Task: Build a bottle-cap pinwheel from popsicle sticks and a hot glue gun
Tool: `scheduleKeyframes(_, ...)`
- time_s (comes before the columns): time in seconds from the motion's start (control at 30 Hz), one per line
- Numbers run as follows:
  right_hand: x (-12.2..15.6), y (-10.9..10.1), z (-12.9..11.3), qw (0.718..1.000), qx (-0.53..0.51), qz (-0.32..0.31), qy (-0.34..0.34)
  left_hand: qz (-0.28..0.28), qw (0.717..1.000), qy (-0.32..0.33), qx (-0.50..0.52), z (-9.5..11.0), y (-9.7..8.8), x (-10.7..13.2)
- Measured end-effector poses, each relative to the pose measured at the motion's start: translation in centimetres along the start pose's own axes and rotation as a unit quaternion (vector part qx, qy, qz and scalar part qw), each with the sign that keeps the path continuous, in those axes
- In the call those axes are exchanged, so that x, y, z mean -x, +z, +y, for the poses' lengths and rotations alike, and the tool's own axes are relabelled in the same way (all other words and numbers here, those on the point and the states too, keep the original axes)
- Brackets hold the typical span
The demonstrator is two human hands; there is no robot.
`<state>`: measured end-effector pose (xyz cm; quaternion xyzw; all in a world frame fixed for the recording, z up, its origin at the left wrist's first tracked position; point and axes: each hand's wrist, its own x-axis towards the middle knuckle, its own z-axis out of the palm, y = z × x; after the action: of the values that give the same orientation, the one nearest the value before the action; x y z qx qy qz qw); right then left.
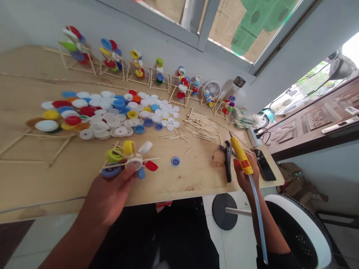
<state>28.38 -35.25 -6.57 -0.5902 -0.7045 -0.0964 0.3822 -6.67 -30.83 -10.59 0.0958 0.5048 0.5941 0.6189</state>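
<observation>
Between the fingers of my left hand [112,192] is a wheel made of bottle caps and sticks [134,163], with a white cap at its hub and yellow, blue, white and red caps around it. My right hand [248,175] is closed around a yellow hot glue gun [241,155], its nozzle pointing up and away. A clear glue stick [258,216] trails from the gun's back end. Beside that hand lies a pair of black-handled pliers or cutters [228,160]. One blue bottle cap [175,161] sits alone on the table between my hands.
Many loose bottle caps [112,119] spread over the wooden table [162,183]. Right of them is a pile of short sticks [200,125]. Several finished cap wheels on stick frames [112,56] line the wall, near a small fan [212,89]. A phone [266,168] lies at the right edge.
</observation>
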Motion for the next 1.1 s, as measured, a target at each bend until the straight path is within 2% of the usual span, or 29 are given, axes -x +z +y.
scheduleKeyframes(0.13, 2.2, 0.4, 4.9, 0.987, 0.138, -0.078, -0.008, -0.005, 1.000, -0.010, 0.002, 0.1, 0.5, 0.2)
scheduleKeyframes(0.27, 3.6, 0.4, 7.7, 0.965, 0.213, -0.153, -0.013, -0.018, 1.000, -0.017, 0.004, 0.3, 0.8, 0.4)
scheduleKeyframes(0.47, 3.6, 0.3, 8.9, 0.934, 0.269, -0.231, -0.039, -0.017, 0.999, -0.028, 0.011, 0.4, 1.0, 0.6)
scheduleKeyframes(0.63, 2.9, -1.1, 8.4, 0.926, 0.279, -0.252, -0.038, -0.013, 0.999, -0.036, 0.016, 0.4, 0.7, 0.3)
scheduleKeyframes(0.73, 2.0, -2.3, 6.4, 0.941, 0.261, -0.213, -0.017, -0.008, 0.999, -0.031, 0.018, 0.2, 0.2, -0.2)
scheduleKeyframes(0.83, 1.1, -1.5, 2.0, 0.973, 0.175, -0.143, 0.042, -0.001, 0.999, -0.034, 0.014, -0.1, 0.0, -0.6)
scheduleKeyframes(0.87, 0.9, -0.6, 0.2, 0.983, 0.114, -0.133, 0.063, -0.002, 0.999, -0.033, 0.011, -0.2, 0.0, -0.7)
scheduleKeyframes(0.9, 0.7, 0.7, -1.7, 0.985, 0.047, -0.149, 0.075, -0.005, 1.000, -0.029, 0.007, -0.2, 0.0, -0.7)
scheduleKeyframes(0.97, 0.5, 3.8, -5.2, 0.974, -0.063, -0.207, 0.071, -0.008, 1.000, -0.012, -0.004, -0.2, 0.2, -0.5)
scheduleKeyframes(1.03, 0.2, 7.1, -8.0, 0.961, -0.098, -0.248, 0.070, 0.000, 1.000, 0.004, -0.024, 0.1, 0.2, -0.1)
scheduleKeyframes(1.1, -0.1, 9.8, -9.8, 0.958, -0.068, -0.270, 0.067, 0.007, 0.999, 0.011, -0.052, 0.4, 0.2, 0.2)
